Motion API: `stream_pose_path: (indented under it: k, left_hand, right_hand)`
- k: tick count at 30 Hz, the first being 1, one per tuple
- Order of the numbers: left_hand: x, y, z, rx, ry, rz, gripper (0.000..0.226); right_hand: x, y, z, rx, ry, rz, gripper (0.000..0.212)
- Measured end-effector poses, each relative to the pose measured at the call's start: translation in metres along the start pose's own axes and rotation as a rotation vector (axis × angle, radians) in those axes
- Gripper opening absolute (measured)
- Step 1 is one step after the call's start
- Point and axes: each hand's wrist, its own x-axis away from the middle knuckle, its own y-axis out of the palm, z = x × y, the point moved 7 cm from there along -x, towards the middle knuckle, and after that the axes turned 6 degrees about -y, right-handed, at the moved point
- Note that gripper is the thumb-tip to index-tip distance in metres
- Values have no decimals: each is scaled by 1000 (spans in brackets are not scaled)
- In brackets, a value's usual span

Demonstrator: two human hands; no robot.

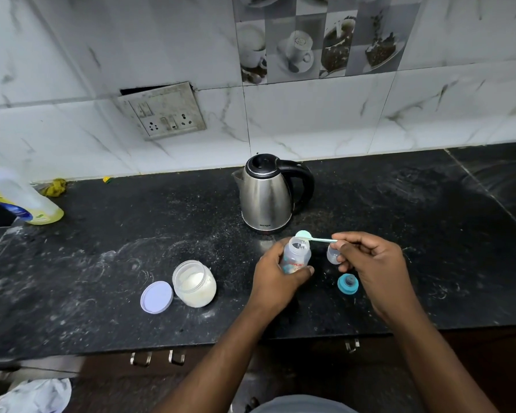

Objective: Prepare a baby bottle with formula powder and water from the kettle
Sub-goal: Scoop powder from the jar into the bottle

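Bottle [295, 257] is standing open-mouthed just in front of the kettle [268, 192], on the person's side of it, leaning slightly. Whether its base is resting on the counter [116, 234] cannot be told.

- **Left hand:** The left hand [276, 278] is wrapping its fingers and thumb round the bottle's lower body. Judged purpose: steadying the narrow mouth as a target.
- **Right hand:** The right hand [367, 260] is pinching the far end of the spoon [316, 239] handle between thumb and fingertips, the other fingers curling in. The spoon's bowl is hanging over the bottle's mouth, between bottle and kettle, turned on edge. This is judged to be powder being tipped in.
- **Supplies:** The jar [194, 283] of white powder is sitting open, in front of the kettle and to its left, within easy reach for refilling the spoon. Its lid [156, 297] is lying flat just beside it, on the side away from the kettle.
- **Closure parts:** The blue ring [347, 283] and the clear cap [332, 255] are waiting in front of the kettle to its right, the cap partly hidden behind the right fingers.
- **Kettle:** Its lid is closed and its handle is pointing right, which suits a right-handed pour. Water is judged not yet added.
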Motion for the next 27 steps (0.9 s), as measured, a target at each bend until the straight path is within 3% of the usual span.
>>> stream_pose_path:
  k: [27]
  left_hand:
    - [6, 1, 3, 25, -2, -6, 58]
  right_hand:
    - [9, 4, -18, 211, -91, -45, 22]
